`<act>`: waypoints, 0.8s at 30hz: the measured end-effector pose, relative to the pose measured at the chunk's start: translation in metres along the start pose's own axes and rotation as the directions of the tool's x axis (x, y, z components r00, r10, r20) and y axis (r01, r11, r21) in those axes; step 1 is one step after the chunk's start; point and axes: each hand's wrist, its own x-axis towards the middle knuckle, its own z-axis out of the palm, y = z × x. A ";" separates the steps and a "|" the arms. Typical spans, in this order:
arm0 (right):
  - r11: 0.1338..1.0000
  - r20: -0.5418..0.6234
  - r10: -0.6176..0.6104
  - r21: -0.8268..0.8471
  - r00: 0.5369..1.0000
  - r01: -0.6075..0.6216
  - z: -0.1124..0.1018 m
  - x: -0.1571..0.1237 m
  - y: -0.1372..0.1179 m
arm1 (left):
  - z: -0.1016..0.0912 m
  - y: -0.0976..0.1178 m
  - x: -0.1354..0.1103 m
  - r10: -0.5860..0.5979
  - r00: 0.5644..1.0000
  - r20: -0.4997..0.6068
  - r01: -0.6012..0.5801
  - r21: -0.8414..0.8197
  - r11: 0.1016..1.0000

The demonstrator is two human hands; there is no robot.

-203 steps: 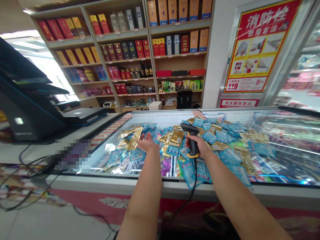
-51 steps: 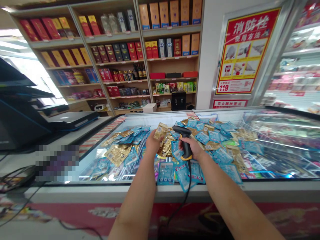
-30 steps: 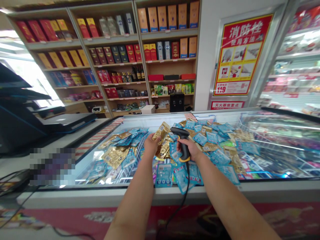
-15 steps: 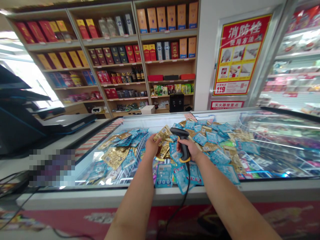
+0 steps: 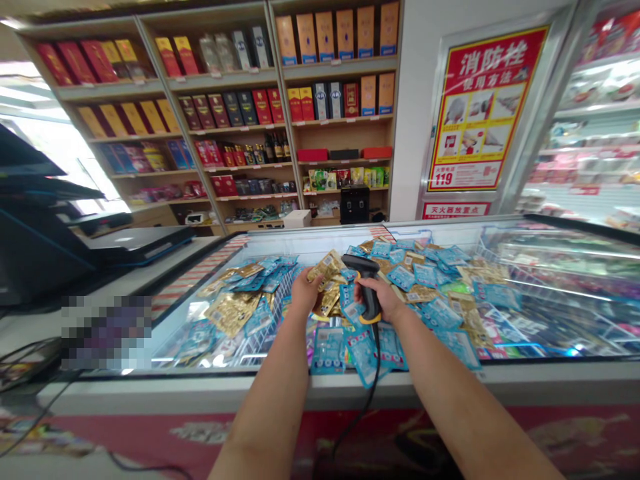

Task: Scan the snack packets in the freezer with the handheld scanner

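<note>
My right hand (image 5: 383, 297) grips a black handheld barcode scanner (image 5: 364, 275) with an orange band at its base; its cord (image 5: 367, 393) drops over the freezer's front edge. My left hand (image 5: 304, 293) holds a gold foil packet (image 5: 327, 266) just left of the scanner's head, tilted toward it. Both hands hover over a heap of blue packets (image 5: 429, 275) and gold ones lying on the glass lid of a chest freezer (image 5: 210, 390).
A second spread of gold and blue packets (image 5: 236, 303) lies to the left on the lid. A black till terminal (image 5: 55, 233) stands on the counter at left. Shelves of boxed goods (image 5: 250, 107) fill the back wall; a red poster (image 5: 483, 110) hangs right.
My left hand, empty and flat over the pile at first, has picked up a gold packet and brought it to the scanner. In the last second it tipped the packet lower.
</note>
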 end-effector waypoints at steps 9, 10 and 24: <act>1.000 -0.013 0.004 0.012 1.000 -0.004 0.006 -0.006 -0.006 | -0.010 0.006 0.006 -0.274 0.898 -0.344 0.090 -0.466 0.880; 1.000 -0.022 0.007 0.010 1.000 -0.006 0.006 -0.006 -0.006 | -0.013 0.007 0.009 -0.299 0.868 -0.396 0.045 -0.537 0.842; 1.000 -0.033 0.004 -0.019 0.999 -0.005 0.003 -0.006 -0.004 | -0.063 0.002 0.017 -0.481 0.410 -0.775 -0.141 -0.575 0.806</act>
